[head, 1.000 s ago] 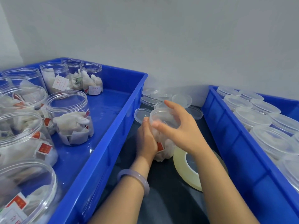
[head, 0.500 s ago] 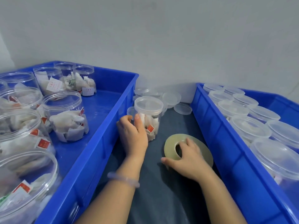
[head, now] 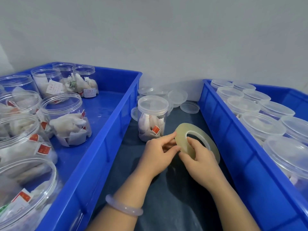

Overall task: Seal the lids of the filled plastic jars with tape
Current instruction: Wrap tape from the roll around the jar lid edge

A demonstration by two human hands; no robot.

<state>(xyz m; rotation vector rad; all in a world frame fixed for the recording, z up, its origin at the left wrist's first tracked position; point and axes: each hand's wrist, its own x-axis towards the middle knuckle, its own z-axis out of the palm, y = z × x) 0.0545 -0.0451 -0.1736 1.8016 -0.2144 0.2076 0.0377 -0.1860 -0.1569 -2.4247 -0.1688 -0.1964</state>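
Nearest, two hands work one tape roll (head: 181,132): the left hand (head: 158,155) pinches its near edge, and the right hand (head: 200,161) grips its rim, thumb at the core. The roll is tilted, its hole facing up and towards the camera, over the dark mat (head: 166,197). Just beyond stands one lidded jar (head: 152,121), upright, long axis vertical. Behind it lie loose lids (head: 190,107), number unclear. Two crates flank the mat: the left crate (head: 100,155) holds at least eight open jars (head: 64,117), and the right crate (head: 250,164) holds capped jars (head: 263,125).
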